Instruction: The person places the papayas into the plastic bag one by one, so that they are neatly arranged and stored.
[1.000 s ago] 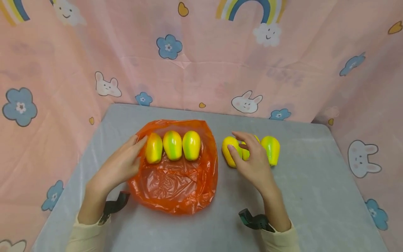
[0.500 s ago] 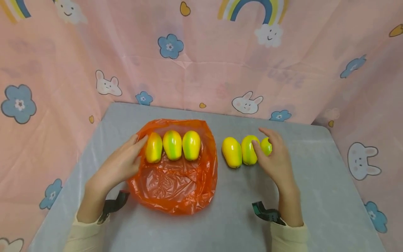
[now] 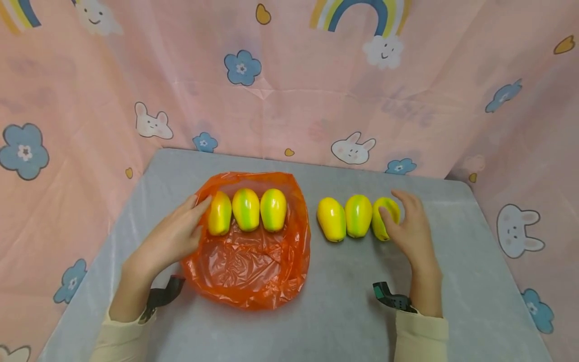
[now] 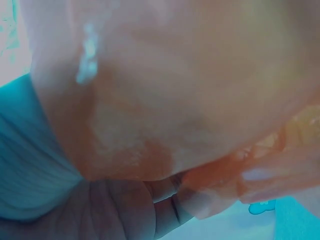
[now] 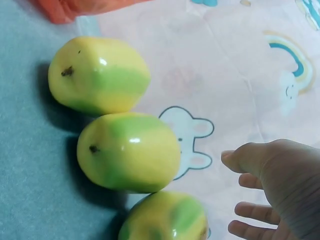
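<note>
An orange plastic bag [image 3: 244, 266] lies spread on the table, with three yellow-and-green mangoes [image 3: 246, 210] side by side on it near its far rim. At the bag's left edge, my left hand [image 3: 174, 234] holds the rim between thumb and fingers. In the left wrist view the orange film [image 4: 215, 185] covers part of that hand. Right of the bag, three more mangoes [image 3: 359, 216] lie in a row. My right hand [image 3: 411, 231] hovers at the rightmost mango [image 5: 165, 220], fingers spread and holding nothing. Its thumb overlaps that mango in the head view.
The grey table [image 3: 334, 301] runs back to a pink patterned curtain [image 3: 289, 110], which also hangs along both sides. A dark camera mount sits on each wrist.
My right hand has moved to the right along the row, from the leftmost mango to the rightmost, uncovering the others. The left hand and the bag stay in place.
</note>
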`<control>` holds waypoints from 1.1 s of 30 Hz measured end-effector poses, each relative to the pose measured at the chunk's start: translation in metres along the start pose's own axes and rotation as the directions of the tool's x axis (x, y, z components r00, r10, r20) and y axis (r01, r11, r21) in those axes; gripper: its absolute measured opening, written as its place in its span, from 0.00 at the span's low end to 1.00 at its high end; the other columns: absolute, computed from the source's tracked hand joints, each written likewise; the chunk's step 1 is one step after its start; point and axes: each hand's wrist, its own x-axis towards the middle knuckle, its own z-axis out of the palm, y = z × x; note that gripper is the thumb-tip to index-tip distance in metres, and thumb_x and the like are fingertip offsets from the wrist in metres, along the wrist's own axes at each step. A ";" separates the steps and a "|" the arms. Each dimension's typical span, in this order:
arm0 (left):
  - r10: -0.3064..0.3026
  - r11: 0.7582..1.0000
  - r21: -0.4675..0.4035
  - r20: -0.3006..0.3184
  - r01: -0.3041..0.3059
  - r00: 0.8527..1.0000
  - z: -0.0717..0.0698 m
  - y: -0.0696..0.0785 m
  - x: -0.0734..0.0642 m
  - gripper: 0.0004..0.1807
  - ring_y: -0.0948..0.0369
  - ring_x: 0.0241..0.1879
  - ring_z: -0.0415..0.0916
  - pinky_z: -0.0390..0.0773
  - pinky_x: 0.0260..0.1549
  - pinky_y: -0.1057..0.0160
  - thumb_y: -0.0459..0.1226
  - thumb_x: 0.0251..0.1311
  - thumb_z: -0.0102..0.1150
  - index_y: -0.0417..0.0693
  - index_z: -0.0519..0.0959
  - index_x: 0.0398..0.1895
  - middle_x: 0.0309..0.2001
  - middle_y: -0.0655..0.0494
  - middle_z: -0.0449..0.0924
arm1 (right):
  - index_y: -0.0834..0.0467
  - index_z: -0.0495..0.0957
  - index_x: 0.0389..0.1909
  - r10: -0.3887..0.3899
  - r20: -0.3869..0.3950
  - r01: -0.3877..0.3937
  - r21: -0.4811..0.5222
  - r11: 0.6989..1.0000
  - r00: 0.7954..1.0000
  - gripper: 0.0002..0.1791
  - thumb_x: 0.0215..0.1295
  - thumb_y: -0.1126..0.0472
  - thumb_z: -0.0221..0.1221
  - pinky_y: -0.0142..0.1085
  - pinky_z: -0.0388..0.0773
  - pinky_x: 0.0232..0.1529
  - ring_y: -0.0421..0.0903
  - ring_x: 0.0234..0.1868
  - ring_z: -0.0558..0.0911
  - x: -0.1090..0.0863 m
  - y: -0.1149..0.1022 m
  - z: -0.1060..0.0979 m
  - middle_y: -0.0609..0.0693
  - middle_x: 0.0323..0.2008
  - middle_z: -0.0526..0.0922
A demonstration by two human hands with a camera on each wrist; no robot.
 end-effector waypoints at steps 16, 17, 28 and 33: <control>-0.007 1.000 0.010 -0.003 0.007 1.000 0.001 -0.001 -0.004 0.41 0.37 0.71 0.70 0.76 0.67 0.34 0.23 0.63 0.56 0.33 0.60 0.81 0.78 0.31 0.63 | 0.63 0.60 0.81 0.101 0.119 -0.098 -0.035 0.995 0.988 0.38 0.77 0.50 0.58 0.73 0.58 0.77 0.74 0.78 0.59 0.004 0.017 0.014 0.72 0.79 0.57; -0.007 1.000 0.012 -0.004 0.007 1.000 0.001 -0.001 -0.004 0.41 0.37 0.71 0.70 0.76 0.67 0.34 0.23 0.63 0.56 0.33 0.60 0.81 0.78 0.31 0.63 | 0.63 0.59 0.81 0.104 0.123 -0.100 -0.036 0.994 0.987 0.38 0.77 0.50 0.58 0.73 0.58 0.77 0.74 0.78 0.60 0.005 0.017 0.014 0.72 0.79 0.57; 0.013 1.000 0.028 -0.009 -0.013 1.000 0.001 -0.001 -0.001 0.39 0.35 0.78 0.63 0.71 0.71 0.33 0.23 0.64 0.53 0.31 0.60 0.80 0.81 0.30 0.58 | 0.67 0.55 0.82 0.109 0.141 -0.103 -0.054 0.993 0.984 0.42 0.78 0.49 0.57 0.73 0.61 0.75 0.75 0.76 0.62 0.006 0.027 0.018 0.74 0.78 0.58; 0.006 1.000 0.027 -0.002 -0.006 1.000 0.001 -0.001 0.000 0.39 0.35 0.76 0.65 0.72 0.70 0.33 0.23 0.64 0.54 0.32 0.60 0.81 0.81 0.31 0.58 | 0.68 0.51 0.82 0.134 0.170 -0.122 -0.075 0.990 0.976 0.45 0.78 0.46 0.56 0.73 0.61 0.75 0.75 0.76 0.62 0.006 0.026 0.016 0.76 0.79 0.57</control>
